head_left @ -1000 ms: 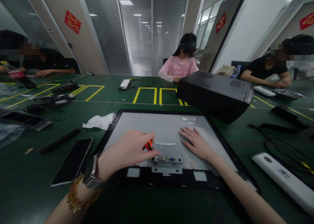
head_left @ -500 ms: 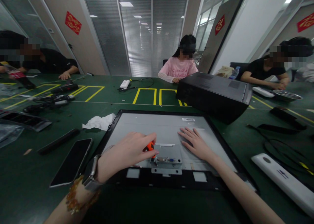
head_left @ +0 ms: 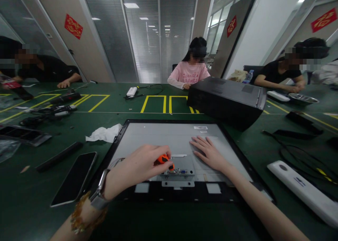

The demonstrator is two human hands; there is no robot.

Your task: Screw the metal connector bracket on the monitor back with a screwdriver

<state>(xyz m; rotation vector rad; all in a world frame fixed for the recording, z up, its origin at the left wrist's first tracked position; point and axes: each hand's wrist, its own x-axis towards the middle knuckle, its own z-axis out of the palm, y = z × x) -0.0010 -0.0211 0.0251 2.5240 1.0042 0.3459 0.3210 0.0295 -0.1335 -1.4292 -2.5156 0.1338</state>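
gripping a screwdriver [head_left: 165,160], the left hand [head_left: 137,168] is curled tight round its orange handle. the tip is hidden under the fingers, right at the port bracket [head_left: 182,172]. that bracket sits by the near edge of the monitor [head_left: 158,135], which lies face down on the table [head_left: 169,220] straight in front of the person. the right hand [head_left: 210,154] lies flat on the bare metal back just right of the bracket, fingers spread and holding nothing. the work looks partly done: the grey metal back is bare inside the black frame, and a big black shell [head_left: 227,102] lies just past the monitor's far right corner. it may be the monitor's cover, though that is not sure. the bracket looks to be in place with its ports showing, and it is too small to tell whether any screw is out. to the left lie a phone [head_left: 75,177], a black strip [head_left: 59,156] and a crumpled tissue [head_left: 102,133]. to the right are a white bar [head_left: 303,188] and loose cables [head_left: 298,153]. all of these are off the monitor and apart from both hands. nothing lies on the metal back. only the left hand itself hides the spot under the tip. a person in pink [head_left: 188,75] and two others sit at the far side, their hands well apart from these.
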